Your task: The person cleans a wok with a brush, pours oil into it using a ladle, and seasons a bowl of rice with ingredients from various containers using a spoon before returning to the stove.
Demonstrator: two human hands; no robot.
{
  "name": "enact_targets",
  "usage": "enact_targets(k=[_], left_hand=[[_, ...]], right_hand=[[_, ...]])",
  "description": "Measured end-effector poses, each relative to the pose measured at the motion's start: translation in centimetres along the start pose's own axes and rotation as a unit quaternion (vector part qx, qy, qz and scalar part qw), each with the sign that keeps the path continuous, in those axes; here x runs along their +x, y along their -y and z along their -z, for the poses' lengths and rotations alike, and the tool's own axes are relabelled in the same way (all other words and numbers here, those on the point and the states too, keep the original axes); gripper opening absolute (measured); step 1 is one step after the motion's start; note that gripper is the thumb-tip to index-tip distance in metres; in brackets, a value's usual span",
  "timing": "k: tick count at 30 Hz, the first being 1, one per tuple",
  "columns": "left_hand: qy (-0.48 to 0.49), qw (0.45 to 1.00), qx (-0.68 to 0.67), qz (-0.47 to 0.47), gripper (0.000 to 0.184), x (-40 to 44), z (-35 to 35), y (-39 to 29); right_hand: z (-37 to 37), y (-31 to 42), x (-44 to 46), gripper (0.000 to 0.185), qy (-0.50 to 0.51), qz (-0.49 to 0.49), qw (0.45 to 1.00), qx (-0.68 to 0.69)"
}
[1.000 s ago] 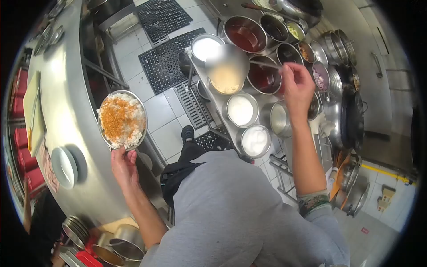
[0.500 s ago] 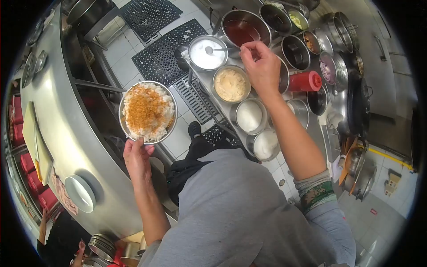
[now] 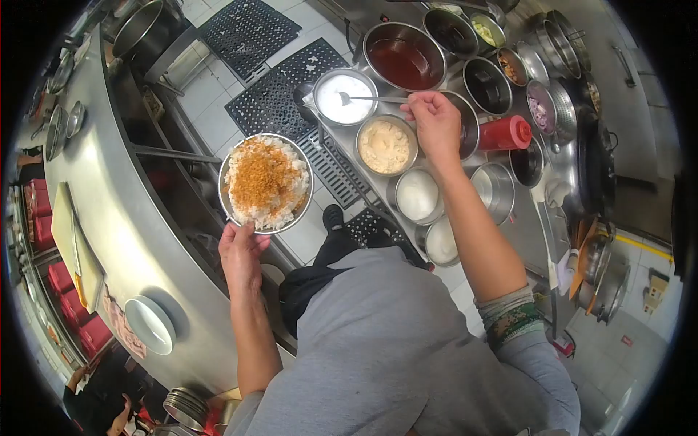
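Observation:
My left hand point(image 3: 242, 254) grips the near rim of a metal bowl point(image 3: 310, 190) heaped with white rice point(image 3: 280, 213), with orange-brown crumbs point(image 3: 263, 178) on top. My right hand point(image 3: 434, 120) pinches the handle of a metal spoon point(image 3: 378, 98). The spoon's head is over a pot of white powder point(image 3: 342, 87); whether it touches the powder I cannot tell. Just below stands a pot of pale yellow powder point(image 3: 386, 145). Two more containers of white contents point(image 3: 417, 194) stand nearer to me. Dark red liquid point(image 3: 404, 59) fills a larger pot behind.
A red squeeze bottle point(image 3: 504, 134) and several metal pots stand right of my right hand. On the left steel counter point(image 3: 182, 291) are a white dish point(image 3: 150, 325), a cutting board with a knife point(image 3: 77, 254) and raw meat. A person in black point(image 3: 102, 392) is at lower left.
The spoon went from the blurred area by the yellow powder to the white powder pot. My left hand and the rice bowl shifted to the right in view. The red bottle came into view.

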State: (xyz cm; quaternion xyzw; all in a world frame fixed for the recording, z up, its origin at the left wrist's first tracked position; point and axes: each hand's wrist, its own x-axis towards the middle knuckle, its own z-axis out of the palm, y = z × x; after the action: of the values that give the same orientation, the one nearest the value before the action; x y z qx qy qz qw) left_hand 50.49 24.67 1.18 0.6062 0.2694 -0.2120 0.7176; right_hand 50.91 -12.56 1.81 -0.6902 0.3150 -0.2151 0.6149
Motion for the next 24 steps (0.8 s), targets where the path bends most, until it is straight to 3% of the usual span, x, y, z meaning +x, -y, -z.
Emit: enact_targets(k=[6, 17, 21, 24], left_hand=[[0.029, 1.000, 0.003, -0.001, 0.009, 1.4, -0.6, 1.1], [0.051, 0.999, 0.003, 0.019, 0.012, 1.0, -2.9, 2.0], [0.069, 0.997, 0.020, 0.028, 0.010, -0.3, -3.1, 2.2], [0.066, 0.997, 0.015, 0.022, 0.015, -1.2, -3.1, 2.3]], right_hand=[[1.7, 1.1, -1.3, 0.009, -0.008, -0.092, 0.993, 0.077], [3.9, 5.4, -7.0, 0.008, 0.071, -0.099, 0.978, 0.169], [2.9, 5.9, -7.3, 0.010, 0.017, 0.037, 0.999, 0.031], [2.6, 4.7, -5.6, 0.013, -0.025, 0.074, 0.997, 0.009]])
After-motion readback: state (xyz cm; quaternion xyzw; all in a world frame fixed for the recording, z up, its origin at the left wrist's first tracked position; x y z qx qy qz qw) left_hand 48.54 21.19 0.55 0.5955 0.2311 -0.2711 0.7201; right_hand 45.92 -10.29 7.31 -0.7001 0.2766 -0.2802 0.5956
